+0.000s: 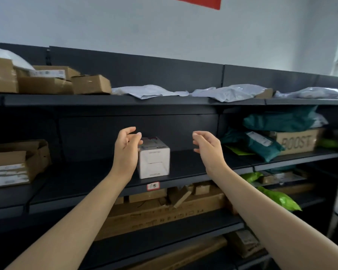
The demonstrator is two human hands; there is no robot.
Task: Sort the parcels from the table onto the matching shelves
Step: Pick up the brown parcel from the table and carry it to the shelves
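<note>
A white box parcel (154, 158) stands on the middle shelf (193, 170) of a dark shelving unit, near the front edge above a small red-framed label (153, 186). My left hand (126, 151) hovers just left of the box with its fingers curled apart, partly covering the box's left side. My right hand (207, 147) floats well to the right of the box, fingers apart and holding nothing.
Brown cartons (47, 80) and grey mailer bags (228, 92) lie on the top shelf. Teal bags (265, 143) and a "BOOST" carton (297, 142) fill the middle shelf's right part; a carton (14, 164) sits at left. Flat cardboard (164, 211) and green bags (281, 199) lie below.
</note>
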